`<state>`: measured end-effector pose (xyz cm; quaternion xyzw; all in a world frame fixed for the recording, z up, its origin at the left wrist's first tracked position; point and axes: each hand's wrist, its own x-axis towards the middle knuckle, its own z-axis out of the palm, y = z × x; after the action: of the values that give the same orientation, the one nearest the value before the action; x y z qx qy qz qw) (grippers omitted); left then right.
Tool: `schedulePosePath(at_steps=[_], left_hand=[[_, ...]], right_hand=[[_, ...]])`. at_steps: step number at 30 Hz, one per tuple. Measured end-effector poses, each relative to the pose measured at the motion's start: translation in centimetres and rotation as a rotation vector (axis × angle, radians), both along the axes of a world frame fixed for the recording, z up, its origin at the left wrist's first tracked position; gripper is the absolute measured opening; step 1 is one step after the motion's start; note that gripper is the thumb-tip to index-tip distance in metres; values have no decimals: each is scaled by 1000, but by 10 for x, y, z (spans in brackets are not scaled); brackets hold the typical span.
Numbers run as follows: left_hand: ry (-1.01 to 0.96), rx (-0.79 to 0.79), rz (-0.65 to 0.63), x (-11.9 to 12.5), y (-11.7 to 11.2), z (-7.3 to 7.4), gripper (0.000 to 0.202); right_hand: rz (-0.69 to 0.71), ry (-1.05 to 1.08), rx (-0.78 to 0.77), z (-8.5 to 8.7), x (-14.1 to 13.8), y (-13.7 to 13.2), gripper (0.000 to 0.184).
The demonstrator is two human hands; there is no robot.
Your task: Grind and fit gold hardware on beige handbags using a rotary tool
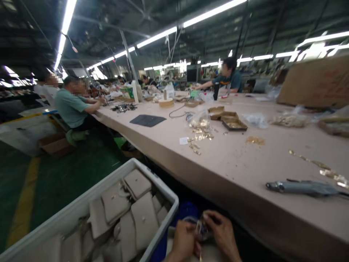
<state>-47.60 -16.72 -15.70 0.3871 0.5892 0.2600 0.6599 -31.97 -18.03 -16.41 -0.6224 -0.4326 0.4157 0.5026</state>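
Low at the frame's bottom edge, below the table's front edge, my left hand [183, 242] and my right hand [223, 234] meet with fingers pinched round a small dark and metallic part [201, 230] that is too blurred to name. A beige piece lies under my hands on my lap. Just left of my left hand stands a grey bin [152, 180] filled with several beige leather pieces [136, 213].
A long beige table [234, 160] carries a grey power tool [302, 187], scattered gold fittings [200, 136], small brown trays [233, 123], a dark mat [147, 120] and a cardboard box [316, 82]. Other people sit at its far left and far end. Green floor with a yellow line lies at left.
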Motion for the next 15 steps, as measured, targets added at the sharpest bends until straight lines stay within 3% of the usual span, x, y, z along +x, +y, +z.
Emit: schedulePosePath(at_steps=[4, 9, 15], left_hand=[[-84, 10, 10, 4, -20, -5, 39], [-192, -18, 19, 6, -17, -4, 38], [-216, 7, -2, 4, -20, -3, 30]], right_hand=[[-5, 108, -134, 17, 2, -13, 48], [74, 227, -185, 8, 7, -18, 44], [157, 147, -177, 1, 3, -20, 36]])
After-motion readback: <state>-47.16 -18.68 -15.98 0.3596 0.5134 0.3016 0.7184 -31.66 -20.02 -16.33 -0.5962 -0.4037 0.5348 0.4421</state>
